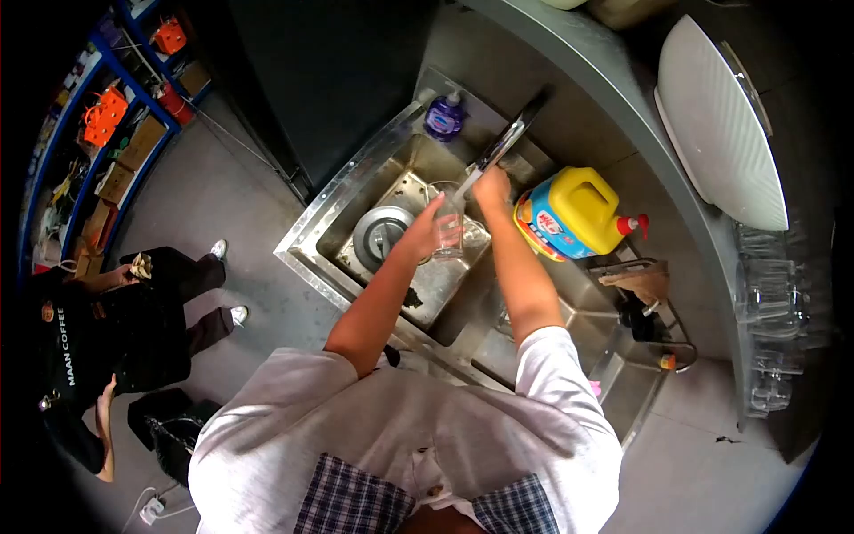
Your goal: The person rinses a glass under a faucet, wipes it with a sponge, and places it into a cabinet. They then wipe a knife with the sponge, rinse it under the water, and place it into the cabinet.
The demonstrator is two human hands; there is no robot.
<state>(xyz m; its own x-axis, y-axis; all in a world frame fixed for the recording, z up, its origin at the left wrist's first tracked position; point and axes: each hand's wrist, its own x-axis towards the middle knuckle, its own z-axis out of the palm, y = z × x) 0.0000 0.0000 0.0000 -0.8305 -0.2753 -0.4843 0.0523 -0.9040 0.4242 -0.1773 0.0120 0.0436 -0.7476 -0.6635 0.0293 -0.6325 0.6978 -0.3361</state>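
My left hand point(429, 233) is wrapped round a clear drinking glass point(450, 240) over the sink basin point(352, 222). Just above the glass is the spout of a metal faucet point(507, 144). My right hand point(492, 189) is closed at the faucet's base; its fingertips are partly hidden. In the basin, left of my left hand, a round grey lid-like piece point(363, 242) lies flat. Dark bits are scattered on the basin floor, with a dark clump point(412, 298) near its front.
A purple soap bottle point(444, 117) stands at the sink's back corner. Right of my right arm is a yellow detergent jug point(569, 214). A shelf point(614, 89) overhangs the right, holding a white bowl point(712, 129) and glasses point(770, 303). Another person point(116, 329) stands at left.
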